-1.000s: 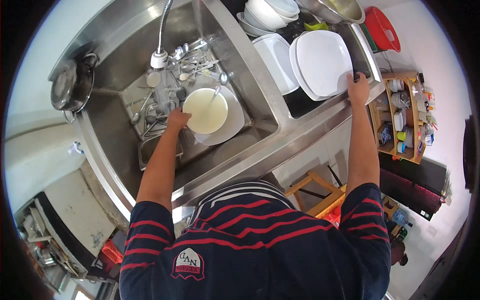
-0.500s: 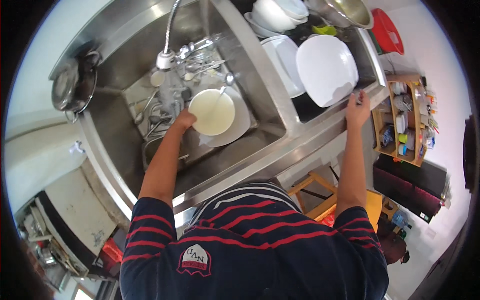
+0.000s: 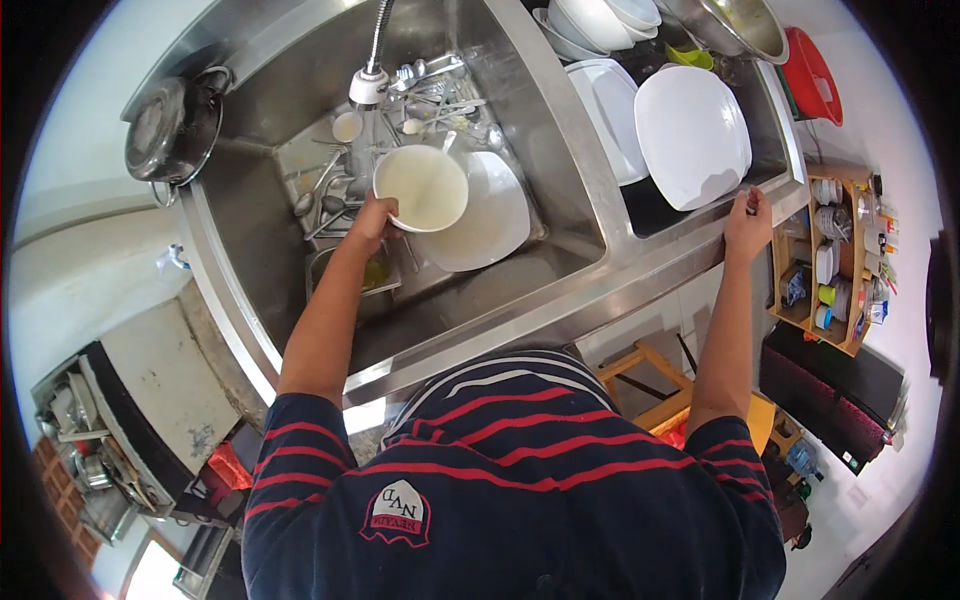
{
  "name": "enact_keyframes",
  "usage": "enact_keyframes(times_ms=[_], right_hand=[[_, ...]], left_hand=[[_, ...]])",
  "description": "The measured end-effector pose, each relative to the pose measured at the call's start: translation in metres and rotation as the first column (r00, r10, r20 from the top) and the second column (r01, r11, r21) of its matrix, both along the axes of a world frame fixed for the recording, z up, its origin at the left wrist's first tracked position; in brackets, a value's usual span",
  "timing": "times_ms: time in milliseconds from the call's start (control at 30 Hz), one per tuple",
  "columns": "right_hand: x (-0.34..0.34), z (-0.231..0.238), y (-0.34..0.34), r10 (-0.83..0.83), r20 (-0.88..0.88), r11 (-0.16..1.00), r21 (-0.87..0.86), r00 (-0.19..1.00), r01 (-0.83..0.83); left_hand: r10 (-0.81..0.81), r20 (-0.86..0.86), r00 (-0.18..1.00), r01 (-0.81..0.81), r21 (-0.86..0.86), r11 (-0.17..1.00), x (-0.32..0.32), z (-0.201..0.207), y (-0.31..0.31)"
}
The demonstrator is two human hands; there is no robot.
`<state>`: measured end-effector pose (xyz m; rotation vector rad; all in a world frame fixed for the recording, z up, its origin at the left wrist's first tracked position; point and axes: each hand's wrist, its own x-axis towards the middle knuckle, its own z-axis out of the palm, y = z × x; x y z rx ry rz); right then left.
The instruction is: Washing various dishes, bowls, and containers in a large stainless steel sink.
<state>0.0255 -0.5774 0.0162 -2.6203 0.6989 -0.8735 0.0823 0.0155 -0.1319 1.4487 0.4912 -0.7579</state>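
Observation:
My left hand (image 3: 374, 222) grips the left rim of a white bowl (image 3: 421, 190) with pale cloudy liquid inside. A spoon handle (image 3: 449, 142) sticks up over the bowl's far rim. Partly under the bowl, a white square plate (image 3: 490, 215) lies in the sink. Above and left of the bowl hangs the tap head (image 3: 369, 90) on its spring hose. My right hand (image 3: 748, 228) is at the front rim of the right basin, just below a white square plate (image 3: 692, 135). Its fingers are curled closed, and whatever is between them cannot be made out.
Spoons and other cutlery (image 3: 330, 190) lie around a small cup (image 3: 347, 126) on the sink bottom (image 3: 480, 300). A dark pot (image 3: 172, 130) stands at the left edge. White bowls (image 3: 590, 22), a steel bowl (image 3: 735, 22) and a red basin (image 3: 810, 78) are at the far right.
The bowl has moved left in the sink, showing more of the plate under it. The water spray below the tap head no longer shows clearly. My right hand stays by the right basin's rim.

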Motion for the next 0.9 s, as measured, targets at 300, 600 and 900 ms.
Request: enact_keyframes(times_ms=[300, 600, 900], right_hand=[[-0.002, -0.004, -0.004, -0.030, 0.021, 0.999, 0.041, 0.999, 0.030], [-0.001, -0.004, -0.008, -0.034, -0.011, 0.999, 0.039, 0.999, 0.035], [-0.001, -0.004, -0.005, -0.040, 0.007, 0.995, 0.094, 0.999, 0.039]], left_hand=[[-0.191, 0.336, 0.922, -0.037, 0.569, 0.822, 0.008, 0.018, 0.012], [-0.260, 0.233, 0.937, -0.056, 0.836, 0.547, 0.011, 0.071, 0.027], [-0.233, 0.353, 0.906, -0.257, 0.897, 0.359, 0.013, 0.095, 0.032]])
